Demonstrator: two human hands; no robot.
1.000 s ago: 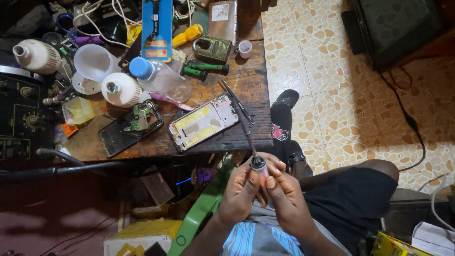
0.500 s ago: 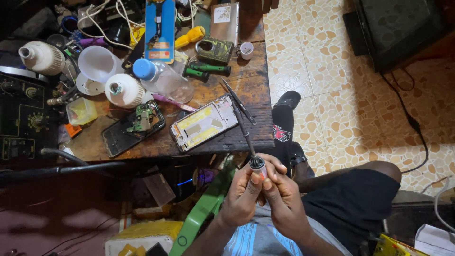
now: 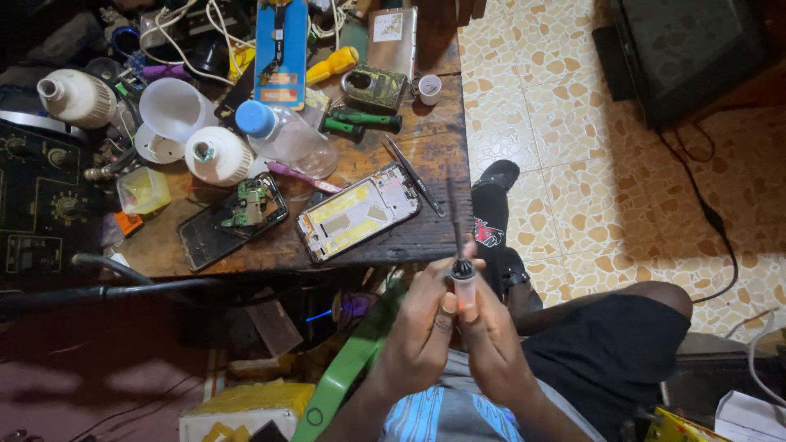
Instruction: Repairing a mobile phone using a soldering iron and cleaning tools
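Worn wooden workbench (image 3: 426,147) over patterned tile floor (image 3: 573,164), cluttered. Both hands meet below the bench edge, over the lap, around a small clear tube (image 3: 464,288) with a black ribbed collar and a thin dark tip pointing up toward the bench. Left hand (image 3: 417,336) pinches the tube body, thumb pressed on its side; right hand (image 3: 491,344) closes round it from the other side (likely steadying for fine control). Just beyond, an opened phone (image 3: 358,211) lies face down, metal frame and yellowish inner panel showing; slim tweezers (image 3: 412,174) beside it. Further left: second opened phone (image 3: 233,221) with green circuit board, clear plastic bottle (image 3: 282,137) with blue cap on its side, white funnel (image 3: 173,110).
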